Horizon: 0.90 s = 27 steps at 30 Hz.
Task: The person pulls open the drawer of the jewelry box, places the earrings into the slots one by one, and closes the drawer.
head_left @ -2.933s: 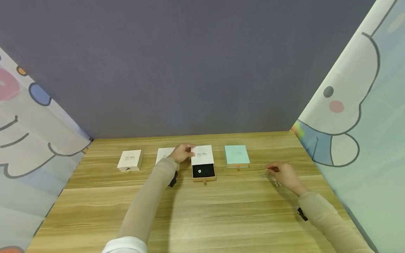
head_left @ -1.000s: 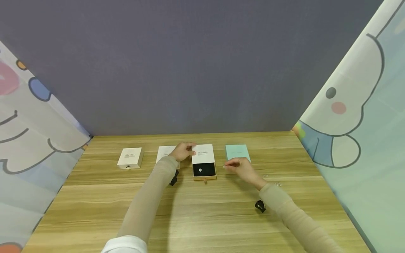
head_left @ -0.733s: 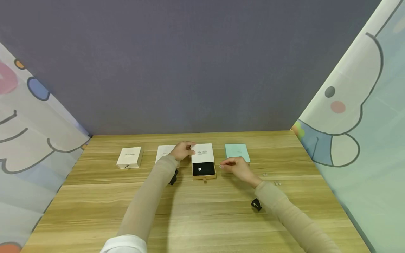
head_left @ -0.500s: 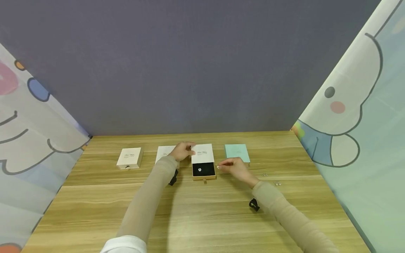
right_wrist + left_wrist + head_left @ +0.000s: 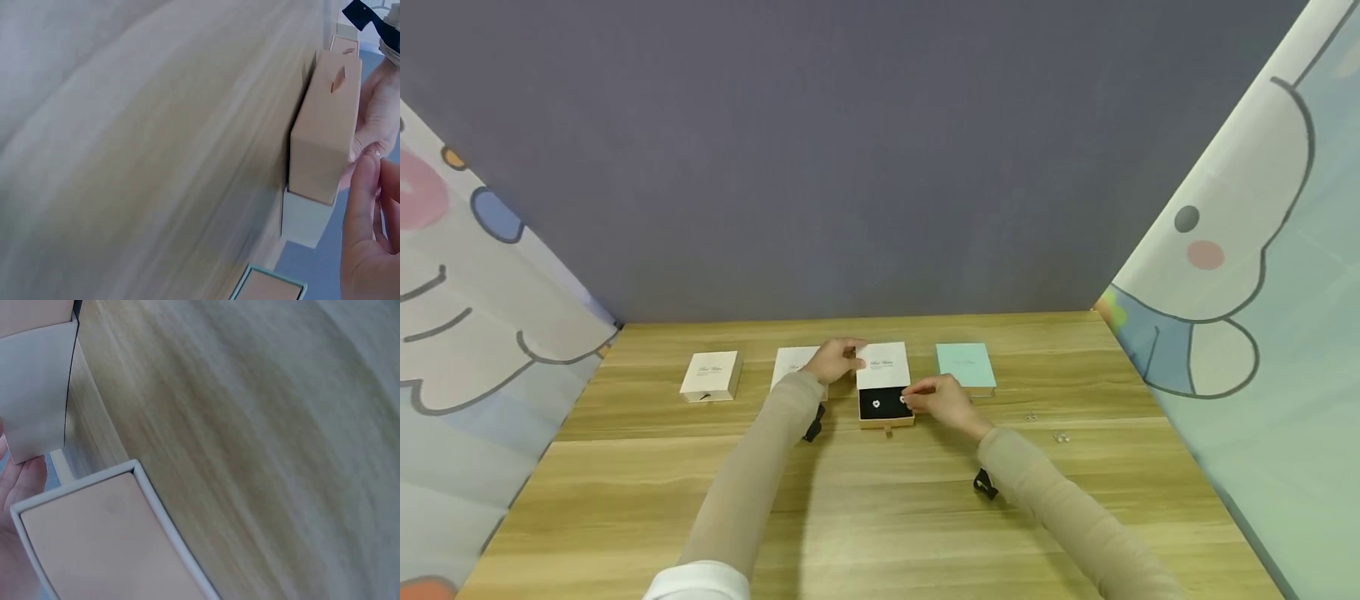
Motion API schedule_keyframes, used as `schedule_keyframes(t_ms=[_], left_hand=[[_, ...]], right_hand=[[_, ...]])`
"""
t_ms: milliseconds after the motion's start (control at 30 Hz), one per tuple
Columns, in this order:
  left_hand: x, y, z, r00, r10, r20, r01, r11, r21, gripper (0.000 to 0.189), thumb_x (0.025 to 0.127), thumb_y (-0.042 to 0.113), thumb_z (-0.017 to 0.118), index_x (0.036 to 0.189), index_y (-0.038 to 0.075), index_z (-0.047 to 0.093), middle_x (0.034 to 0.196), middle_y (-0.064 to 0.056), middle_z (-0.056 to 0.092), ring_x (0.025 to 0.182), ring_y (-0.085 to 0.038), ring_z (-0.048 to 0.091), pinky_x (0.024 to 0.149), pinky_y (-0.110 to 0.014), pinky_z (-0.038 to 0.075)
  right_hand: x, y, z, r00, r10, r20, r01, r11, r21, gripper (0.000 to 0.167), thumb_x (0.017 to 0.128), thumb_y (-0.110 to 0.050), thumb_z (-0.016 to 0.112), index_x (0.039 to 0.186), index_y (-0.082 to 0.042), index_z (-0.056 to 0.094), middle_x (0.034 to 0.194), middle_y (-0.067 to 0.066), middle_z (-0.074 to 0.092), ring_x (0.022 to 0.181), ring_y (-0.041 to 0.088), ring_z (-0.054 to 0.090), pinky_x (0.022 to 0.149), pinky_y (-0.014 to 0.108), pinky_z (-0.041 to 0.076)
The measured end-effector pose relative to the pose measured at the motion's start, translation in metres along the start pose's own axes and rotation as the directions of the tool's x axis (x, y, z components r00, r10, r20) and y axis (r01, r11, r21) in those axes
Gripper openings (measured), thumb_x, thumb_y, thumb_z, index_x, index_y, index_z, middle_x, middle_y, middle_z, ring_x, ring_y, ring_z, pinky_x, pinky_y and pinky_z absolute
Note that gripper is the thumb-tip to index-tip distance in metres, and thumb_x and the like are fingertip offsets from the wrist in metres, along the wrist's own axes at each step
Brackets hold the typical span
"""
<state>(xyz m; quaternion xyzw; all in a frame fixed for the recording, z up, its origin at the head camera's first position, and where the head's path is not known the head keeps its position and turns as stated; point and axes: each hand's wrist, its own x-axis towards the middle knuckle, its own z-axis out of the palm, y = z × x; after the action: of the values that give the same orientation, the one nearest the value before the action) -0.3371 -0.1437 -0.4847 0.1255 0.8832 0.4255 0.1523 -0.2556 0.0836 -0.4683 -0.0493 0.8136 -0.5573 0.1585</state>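
Right hand (image 5: 944, 402) pinches a tiny silvery ornament (image 5: 903, 400) at a black-lined tan drawer (image 5: 874, 424); left hand (image 5: 831, 362) grips its flat white sleeve (image 5: 882, 367).

There are 4 boxes (image 5: 710, 375), 1 open drawer (image 5: 874, 424), 2 white trinkets (image 5: 876, 404) and 2 trinket clusters (image 5: 1061, 437).

The white box (image 5: 882, 366) lies open, one silvery stud (image 5: 876, 404) on black lining (image 5: 890, 407), a second stud (image 5: 903, 400) pinched.

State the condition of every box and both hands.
Far-left white box, shut.
Second white box, looks shut; partly hidden.
Middle white box, open, drawer slid partly out.
Turquoise box, shut.
Left hand, holding the middle white box.
Right hand, pinching a small shiny piece at the drawer.
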Motion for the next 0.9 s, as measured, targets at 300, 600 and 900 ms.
schedule_keyframes(t_ms=[300,600,900], left_hand=[[0.002,0.003,-0.001,1.0,0.01,0.02,-0.01,1.0,0.021,0.048,0.089,0.018,0.062,0.133,0.008,0.049,0.139,-0.01,0.045,0.126,-0.028,0.043,0.105,-0.039,0.039],[0.0,0.004,-0.006,1.0,0.013,0.004,-0.013,1.0,0.017,0.046,0.088,0.016,0.062,0.132,0.007,0.05,0.138,-0.011,0.045,0.127,-0.028,0.042,0.106,-0.039,0.037],[0.0,0.003,-0.003,1.0,0.026,0.008,-0.026,1.0,0.013,0.046,0.088,0.016,0.062,0.132,0.006,0.05,0.138,-0.012,0.046,0.126,-0.029,0.043,0.105,-0.04,0.038]], right_hand=[[0.009,0.001,0.012,0.998,0.048,-0.035,-0.047,0.999,0.008,0.012,0.084,0.0,0.063,0.093,0.005,0.07,0.085,0.016,0.07,0.069,0.012,0.066,0.065,0.025,0.058],[0.015,-0.006,0.017,0.998,0.056,-0.036,-0.06,0.991,-0.12,0.01,0.084,-0.002,0.063,0.088,0.002,0.071,0.08,0.01,0.07,0.065,0.01,0.065,0.061,0.021,0.057],[0.014,-0.008,0.023,1.0,0.022,-0.019,-0.025,0.985,-0.17,0.01,0.083,0.004,0.06,0.086,0.006,0.07,0.078,0.012,0.069,0.06,0.009,0.063,0.058,0.021,0.056]])
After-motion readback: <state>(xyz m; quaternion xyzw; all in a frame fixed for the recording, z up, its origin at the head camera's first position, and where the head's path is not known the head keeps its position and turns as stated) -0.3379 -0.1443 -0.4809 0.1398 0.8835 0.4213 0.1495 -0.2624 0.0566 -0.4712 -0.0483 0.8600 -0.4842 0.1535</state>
